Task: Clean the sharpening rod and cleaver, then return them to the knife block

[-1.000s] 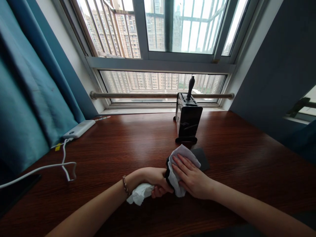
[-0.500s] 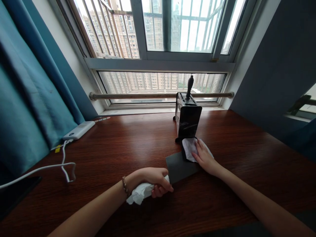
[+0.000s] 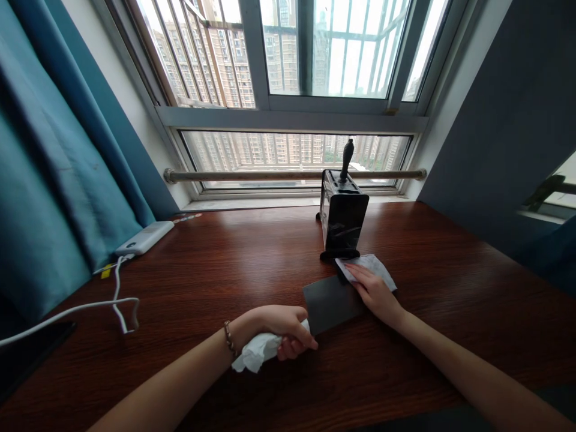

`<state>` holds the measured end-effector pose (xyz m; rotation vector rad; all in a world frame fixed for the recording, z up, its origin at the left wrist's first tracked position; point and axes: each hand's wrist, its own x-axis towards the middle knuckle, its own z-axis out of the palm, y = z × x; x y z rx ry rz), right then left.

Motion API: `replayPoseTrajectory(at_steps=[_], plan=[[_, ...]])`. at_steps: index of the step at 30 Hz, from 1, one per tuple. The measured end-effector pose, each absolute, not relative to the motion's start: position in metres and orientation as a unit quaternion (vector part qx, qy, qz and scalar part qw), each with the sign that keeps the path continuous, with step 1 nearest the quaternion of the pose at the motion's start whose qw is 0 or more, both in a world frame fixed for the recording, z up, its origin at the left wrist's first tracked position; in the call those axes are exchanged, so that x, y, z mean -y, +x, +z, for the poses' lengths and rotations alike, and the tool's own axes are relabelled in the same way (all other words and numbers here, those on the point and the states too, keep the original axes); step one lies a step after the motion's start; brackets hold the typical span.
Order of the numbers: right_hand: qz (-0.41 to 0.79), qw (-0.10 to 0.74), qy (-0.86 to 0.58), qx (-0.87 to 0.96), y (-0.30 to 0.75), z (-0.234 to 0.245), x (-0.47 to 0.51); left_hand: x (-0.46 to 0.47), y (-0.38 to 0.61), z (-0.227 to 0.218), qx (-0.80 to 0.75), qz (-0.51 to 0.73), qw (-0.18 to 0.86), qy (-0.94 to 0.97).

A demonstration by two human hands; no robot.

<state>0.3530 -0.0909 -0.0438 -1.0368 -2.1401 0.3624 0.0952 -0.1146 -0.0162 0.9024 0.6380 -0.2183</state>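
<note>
My left hand [image 3: 290,330] is closed around the handle end of a kitchen cleaver, with a crumpled white tissue [image 3: 256,354] wrapped about the grip. The cleaver's wide grey blade [image 3: 330,303] lies low over the table, pointing away to the right. At the blade's far end, my right hand [image 3: 375,294] presses a folded white cloth [image 3: 371,264], fingers laid along it. Part of the blade's far edge is hidden under the cloth and fingers. Just beyond stands a black knife block [image 3: 345,222], a dark knife handle [image 3: 347,157] sticking up from its top.
The brown wooden table [image 3: 234,252] reaches to a window with a metal rail [image 3: 247,176]. A white power strip [image 3: 144,237] and white cable [image 3: 117,288] lie at left by a blue curtain [image 3: 58,150]. A dark flat object [image 3: 31,354] is at the left edge.
My right hand and the cloth have slid slightly right, toward the blade's far edge, and the cloth lies more slanted. My left hand and the cleaver have stayed nearly still.
</note>
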Motion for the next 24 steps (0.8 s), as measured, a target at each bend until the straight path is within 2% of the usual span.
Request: replayPoseTrajectory(at_steps=[3,5,7,9,10,12,15,17,20,24], plan=[[0.22,0.452,-0.467,0.728,0.365,-0.048,0.078,0.114,0.095,-0.016,-0.301,-0.105,0.847,0.426],[0.269,0.573,-0.51,0.582,0.374,-0.05,0.073,0.114,0.095,-0.016,-0.298,-0.106,0.848,0.424],[0.276,0.691,-0.506,0.436,0.379,-0.047,0.074,0.114,0.094,-0.016,-0.297,-0.102,0.85,0.423],[0.239,0.73,-0.497,0.405,0.378,-0.041,0.085,0.114,0.094,-0.016,-0.292,-0.101,0.852,0.423],[0.219,0.708,-0.495,0.453,0.375,-0.037,0.094,0.114,0.093,-0.016,-0.29,-0.102,0.852,0.423],[0.217,0.593,-0.439,0.64,0.364,-0.028,0.113,0.114,0.094,-0.017,-0.29,-0.108,0.853,0.421],[0.24,0.319,-0.195,0.896,0.342,-0.017,0.134,0.111,0.095,-0.019,-0.307,-0.143,0.849,0.405],[0.195,0.201,-0.139,0.95,0.331,-0.014,0.139,0.11,0.097,-0.02,-0.314,-0.172,0.846,0.396],[0.148,0.163,-0.158,0.963,0.325,-0.014,0.136,0.108,0.098,-0.022,-0.316,-0.189,0.844,0.391],[0.142,0.216,-0.202,0.945,0.332,-0.018,0.129,0.11,0.095,-0.023,-0.31,-0.148,0.848,0.403]])
